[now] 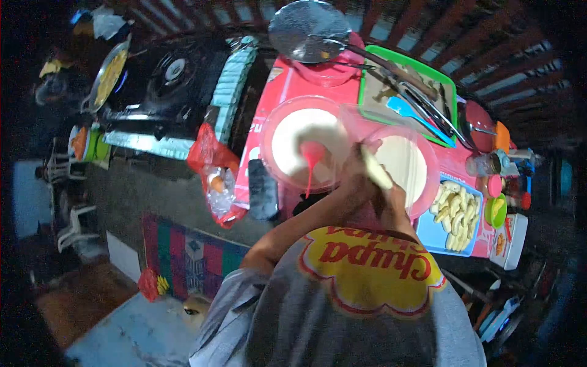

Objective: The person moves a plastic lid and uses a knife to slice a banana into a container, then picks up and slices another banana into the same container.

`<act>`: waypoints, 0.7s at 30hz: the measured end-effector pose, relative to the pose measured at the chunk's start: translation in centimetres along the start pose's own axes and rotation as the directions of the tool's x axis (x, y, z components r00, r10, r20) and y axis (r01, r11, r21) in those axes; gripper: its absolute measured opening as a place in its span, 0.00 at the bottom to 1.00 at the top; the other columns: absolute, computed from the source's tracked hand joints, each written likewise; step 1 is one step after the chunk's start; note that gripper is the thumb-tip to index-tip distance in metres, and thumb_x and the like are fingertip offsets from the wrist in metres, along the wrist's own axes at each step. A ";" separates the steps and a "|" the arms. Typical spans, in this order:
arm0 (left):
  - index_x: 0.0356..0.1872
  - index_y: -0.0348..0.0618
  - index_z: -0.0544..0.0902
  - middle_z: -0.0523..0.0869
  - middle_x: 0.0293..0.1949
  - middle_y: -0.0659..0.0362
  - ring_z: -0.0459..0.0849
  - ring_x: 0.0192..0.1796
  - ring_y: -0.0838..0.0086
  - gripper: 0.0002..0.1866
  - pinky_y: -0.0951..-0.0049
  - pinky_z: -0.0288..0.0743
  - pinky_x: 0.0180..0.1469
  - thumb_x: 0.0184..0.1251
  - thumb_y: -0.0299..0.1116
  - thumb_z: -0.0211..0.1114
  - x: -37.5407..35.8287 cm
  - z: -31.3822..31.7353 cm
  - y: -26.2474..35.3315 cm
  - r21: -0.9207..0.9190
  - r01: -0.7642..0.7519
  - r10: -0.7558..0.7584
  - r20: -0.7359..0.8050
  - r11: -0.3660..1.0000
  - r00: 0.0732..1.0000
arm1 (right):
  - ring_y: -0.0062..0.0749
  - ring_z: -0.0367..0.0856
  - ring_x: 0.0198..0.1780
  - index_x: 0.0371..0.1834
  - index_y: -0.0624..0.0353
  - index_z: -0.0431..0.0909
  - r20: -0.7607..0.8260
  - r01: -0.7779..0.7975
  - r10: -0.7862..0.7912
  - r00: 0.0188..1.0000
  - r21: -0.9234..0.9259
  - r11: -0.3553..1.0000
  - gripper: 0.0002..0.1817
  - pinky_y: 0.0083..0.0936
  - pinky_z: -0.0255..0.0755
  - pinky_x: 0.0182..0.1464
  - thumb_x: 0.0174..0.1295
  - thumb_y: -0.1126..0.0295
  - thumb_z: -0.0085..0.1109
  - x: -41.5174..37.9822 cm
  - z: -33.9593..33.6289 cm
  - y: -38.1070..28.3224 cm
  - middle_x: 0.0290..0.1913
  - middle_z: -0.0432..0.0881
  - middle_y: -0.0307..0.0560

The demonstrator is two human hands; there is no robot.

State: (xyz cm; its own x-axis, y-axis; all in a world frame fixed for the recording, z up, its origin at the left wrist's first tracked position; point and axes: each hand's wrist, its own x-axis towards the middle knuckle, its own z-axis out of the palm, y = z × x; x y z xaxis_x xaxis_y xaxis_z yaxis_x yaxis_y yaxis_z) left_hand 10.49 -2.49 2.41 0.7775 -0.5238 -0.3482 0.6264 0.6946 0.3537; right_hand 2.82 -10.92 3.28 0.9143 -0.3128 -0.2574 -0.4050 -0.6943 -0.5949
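A pale peeled banana [377, 169] is between my two hands, above the near side of a clear-walled bowl of cream-coloured batter [400, 160]. Closed around the banana is my left hand [359, 164], smeared by motion. My right hand [394, 202] is close beside it, near the banana's lower end; its fingers are mostly hidden. To the left stands a bowl of white mixture [293, 129], with a red ladle [312, 153] in it. Several peeled bananas [458, 211] lie on a blue tray [433, 238] to the right.
A green-rimmed tray [451, 76] holds tongs and a blue spatula [400, 107]. Behind the bowls is a metal lid or pan [309, 27]. A dark phone [263, 189] and a red plastic bag [211, 156] lie left. Farther left are a stove [165, 79] and a frying pan [110, 76].
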 end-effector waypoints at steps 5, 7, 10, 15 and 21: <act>0.50 0.46 0.62 0.67 0.51 0.54 0.68 0.48 0.68 0.19 0.68 0.61 0.52 0.63 0.45 0.38 1.4 0.7 1.7 -0.192 -0.127 0.113 -0.084 0.973 0.990 | 0.35 0.75 0.29 0.44 0.58 0.67 0.197 -0.096 0.112 0.974 -0.089 0.991 0.12 0.29 0.67 0.30 0.58 0.69 0.42 -2.4 -4.5 -6.2 0.31 0.76 0.52; 0.47 0.44 0.63 0.68 0.47 0.56 0.67 0.49 0.68 0.18 0.65 0.60 0.53 0.64 0.45 0.38 0.7 2.7 4.7 -0.248 -0.093 0.033 -0.233 0.964 0.972 | 0.47 0.74 0.28 0.37 0.59 0.64 0.033 0.137 -0.133 0.991 -0.288 0.948 0.07 0.35 0.65 0.28 0.56 0.72 0.42 -3.6 -5.0 -6.5 0.26 0.75 0.57; 0.46 0.45 0.65 0.69 0.45 0.56 0.67 0.48 0.67 0.18 0.63 0.61 0.53 0.62 0.46 0.41 0.7 2.0 5.8 -0.177 -0.150 0.118 -0.180 0.973 0.977 | 0.53 0.73 0.29 0.35 0.59 0.62 0.145 0.168 -0.136 0.980 -0.240 0.956 0.06 0.37 0.65 0.28 0.55 0.73 0.44 -4.6 -6.6 -4.7 0.24 0.73 0.59; 0.50 0.48 0.60 0.65 0.45 0.56 0.66 0.49 0.66 0.19 0.62 0.62 0.53 0.64 0.48 0.36 0.2 3.1 6.3 -0.279 -0.082 0.022 -0.212 0.957 0.977 | 0.53 0.74 0.28 0.41 0.53 0.64 -0.003 0.133 -0.134 0.991 -0.073 0.988 0.09 0.36 0.66 0.27 0.57 0.71 0.44 -4.6 -6.3 -4.1 0.23 0.73 0.58; 0.45 0.47 0.66 0.71 0.40 0.57 0.71 0.41 0.67 0.17 0.64 0.66 0.48 0.63 0.46 0.42 0.8 4.4 5.5 -0.212 -0.061 0.006 -0.251 0.975 0.968 | 0.52 0.74 0.30 0.39 0.54 0.67 -0.040 0.088 -0.086 0.995 0.046 0.995 0.08 0.34 0.67 0.29 0.56 0.70 0.44 -4.5 -6.1 -6.1 0.27 0.74 0.57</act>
State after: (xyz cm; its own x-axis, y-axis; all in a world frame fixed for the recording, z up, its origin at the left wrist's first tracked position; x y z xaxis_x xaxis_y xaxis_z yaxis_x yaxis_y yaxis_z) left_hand 14.79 -1.22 7.89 0.7425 -0.3789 -0.5525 0.5514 0.8140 0.1827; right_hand 1.17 -9.23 12.77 0.9448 -0.2776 -0.1742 -0.3221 -0.6884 -0.6499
